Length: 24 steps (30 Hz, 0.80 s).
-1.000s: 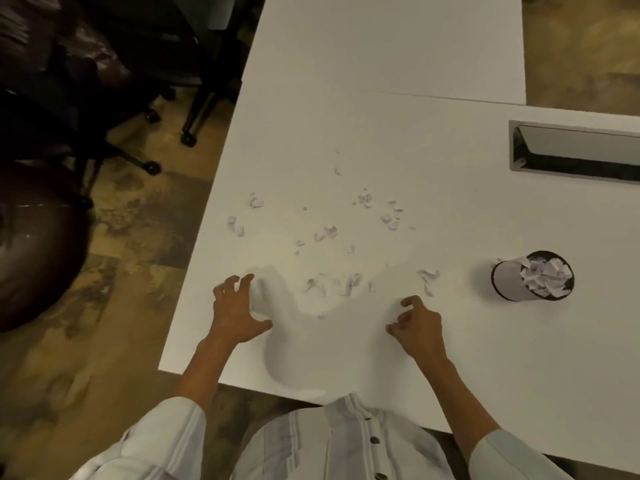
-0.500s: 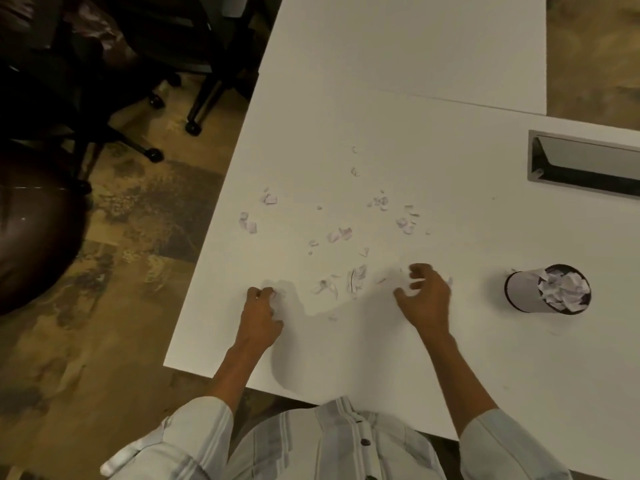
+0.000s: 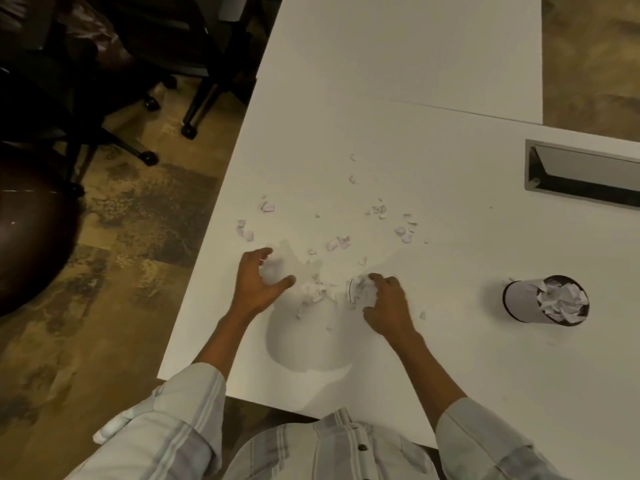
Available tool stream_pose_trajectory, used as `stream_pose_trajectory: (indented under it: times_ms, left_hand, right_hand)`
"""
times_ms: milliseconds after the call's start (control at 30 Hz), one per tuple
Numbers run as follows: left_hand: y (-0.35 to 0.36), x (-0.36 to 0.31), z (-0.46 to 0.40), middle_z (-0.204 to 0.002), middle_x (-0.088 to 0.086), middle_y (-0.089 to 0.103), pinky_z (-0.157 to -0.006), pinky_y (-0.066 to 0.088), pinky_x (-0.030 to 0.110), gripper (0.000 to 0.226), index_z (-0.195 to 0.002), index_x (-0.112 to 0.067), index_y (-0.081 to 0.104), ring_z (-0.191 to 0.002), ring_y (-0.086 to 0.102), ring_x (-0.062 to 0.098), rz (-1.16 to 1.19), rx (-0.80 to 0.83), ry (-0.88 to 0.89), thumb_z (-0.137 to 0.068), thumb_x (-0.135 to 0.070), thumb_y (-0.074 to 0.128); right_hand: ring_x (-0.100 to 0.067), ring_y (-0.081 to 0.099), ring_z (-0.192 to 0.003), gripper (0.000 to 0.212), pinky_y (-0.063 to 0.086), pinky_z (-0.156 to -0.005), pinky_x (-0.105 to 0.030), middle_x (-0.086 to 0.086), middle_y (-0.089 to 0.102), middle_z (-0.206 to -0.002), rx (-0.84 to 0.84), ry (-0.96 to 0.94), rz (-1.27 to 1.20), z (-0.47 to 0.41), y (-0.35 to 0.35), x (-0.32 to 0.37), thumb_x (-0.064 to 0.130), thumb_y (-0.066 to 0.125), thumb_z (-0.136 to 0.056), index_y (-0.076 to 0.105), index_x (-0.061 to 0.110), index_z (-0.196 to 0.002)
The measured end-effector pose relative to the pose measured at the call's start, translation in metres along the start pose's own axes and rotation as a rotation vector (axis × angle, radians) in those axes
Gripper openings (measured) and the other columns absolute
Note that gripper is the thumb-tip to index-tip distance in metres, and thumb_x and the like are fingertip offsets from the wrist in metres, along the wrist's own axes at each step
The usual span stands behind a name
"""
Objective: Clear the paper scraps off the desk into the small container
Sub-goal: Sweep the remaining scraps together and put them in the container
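Small white paper scraps [image 3: 337, 242] lie scattered over the white desk [image 3: 433, 168], and a gathered heap of scraps [image 3: 317, 289] sits between my hands. My left hand [image 3: 258, 284] is cupped on the desk left of the heap, fingers apart, with a scrap or two under the fingers. My right hand [image 3: 384, 304] curls around a bunch of scraps [image 3: 362, 289] at the heap's right side. The small dark round container [image 3: 519, 299] stands to the right, well apart from both hands, filled with crumpled paper.
A metal-framed cable slot [image 3: 581, 176] is set into the desk at the far right. Office chairs [image 3: 145, 64] stand on the patterned floor left of the desk. The desk's near edge runs just in front of my body.
Both hands have swept inward toward each other, pushing loose scraps into a heap between them. My right hand has closed around a bunch of scraps.
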<state>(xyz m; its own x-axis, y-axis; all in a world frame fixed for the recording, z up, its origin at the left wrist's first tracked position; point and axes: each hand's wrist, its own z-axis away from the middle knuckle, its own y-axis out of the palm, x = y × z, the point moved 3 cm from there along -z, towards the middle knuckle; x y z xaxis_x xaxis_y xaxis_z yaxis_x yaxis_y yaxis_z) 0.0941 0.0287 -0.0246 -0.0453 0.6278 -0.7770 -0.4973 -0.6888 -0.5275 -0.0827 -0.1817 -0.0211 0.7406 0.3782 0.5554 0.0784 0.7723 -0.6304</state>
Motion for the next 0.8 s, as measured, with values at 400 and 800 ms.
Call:
stream_pose_trajectory:
  times_ms: [400, 800]
  left_hand:
    - [-0.021, -0.012, -0.1, -0.16, 0.011, -0.019, -0.117, 0.004, 0.062, 0.142, -0.152, -0.025, -0.008, -0.147, -0.018, 0.037, -0.686, 0.145, -0.012, -0.037, -0.1, 0.032]
    - [0.052, -0.011, -0.074, -0.16, 0.016, -0.016, -0.119, 0.001, 0.057, 0.098, -0.152, -0.025, -0.001, -0.148, -0.015, 0.033, -0.69, 0.16, 0.054, -0.076, -0.085, 0.012]
  right_hand:
    - [-0.041, 0.01, -0.143, 0.064, 0.026, -0.112, -0.057, -0.017, 0.012, -0.159, -0.155, -0.09, 0.381, -0.131, -0.083, 0.027, 0.055, 0.035, -0.096, 0.027, 0.02, -0.149]
    - [-0.039, -0.015, -0.146, 0.088, 0.005, -0.118, -0.059, -0.018, -0.012, -0.16, -0.105, -0.128, 0.457, -0.087, 0.005, 0.014, 0.076, 0.01, -0.085, 0.007, 0.021, -0.154]
